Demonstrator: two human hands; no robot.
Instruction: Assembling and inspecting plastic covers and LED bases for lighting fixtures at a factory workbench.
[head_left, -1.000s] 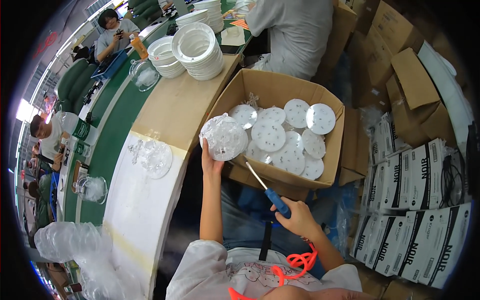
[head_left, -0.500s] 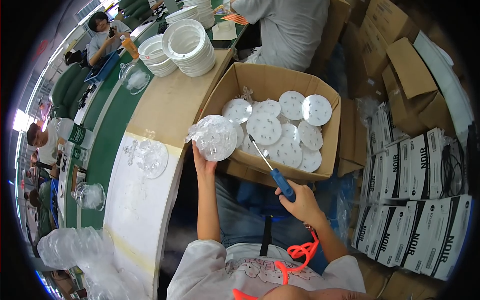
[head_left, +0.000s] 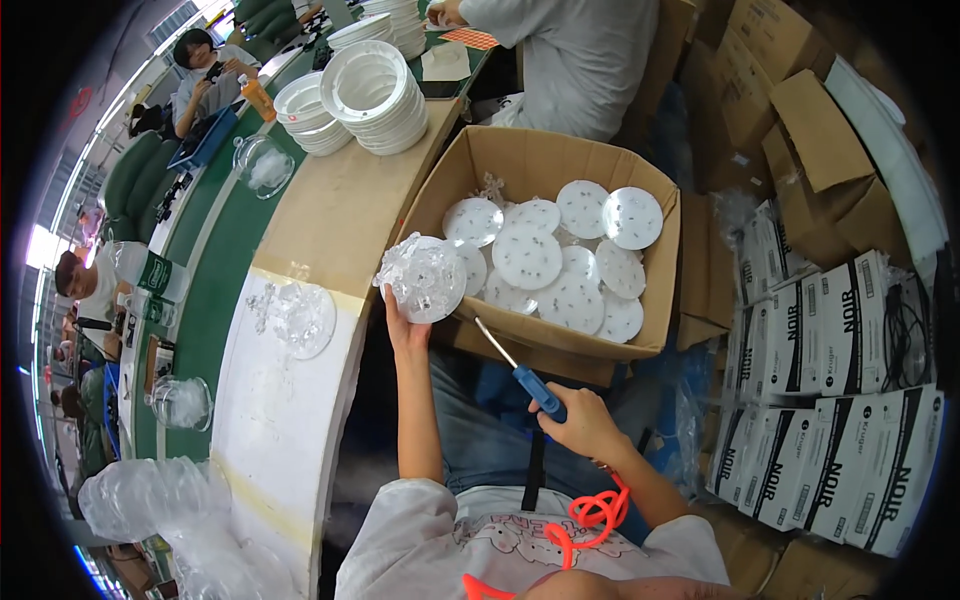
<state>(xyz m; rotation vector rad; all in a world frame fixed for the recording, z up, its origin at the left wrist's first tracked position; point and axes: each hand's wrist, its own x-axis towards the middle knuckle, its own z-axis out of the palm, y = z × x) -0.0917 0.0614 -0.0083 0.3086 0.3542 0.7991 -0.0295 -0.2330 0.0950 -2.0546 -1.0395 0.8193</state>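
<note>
The clear disc (head_left: 428, 282) is held up just beside the near left corner of the cardboard box (head_left: 540, 158), with the left hand (head_left: 408, 338) gripping it from below at its lower edge. Half a second ago the screwdriver (head_left: 541, 391) pointed over the box's contents; its tip has since dropped and swung left, to near the disc's lower right side. The disc itself has shifted only a little. A gap shows between tip and disc, so the tool does not appear to be working on the piece at this instant.

The disc looks transparent and round, crowded with jagged, glittering clear bits that spill past its left edge; glare hides how they are fixed. The right hand (head_left: 585, 424) is closed around the screwdriver's blue handle, the shaft slanting up and left. A coiled orange-red cord (head_left: 600, 512) hangs from that wrist.

Inside the box, white discs (head_left: 527, 259) with small dark marks lie overlapping. To the left, a similar clear piece (head_left: 305, 320) rests on the pale bench (head_left: 275, 400), well apart from the held one. Farther along stand stacked white rings (head_left: 385, 130), and on the right white cartons (head_left: 860, 440) with black print are piled.
</note>
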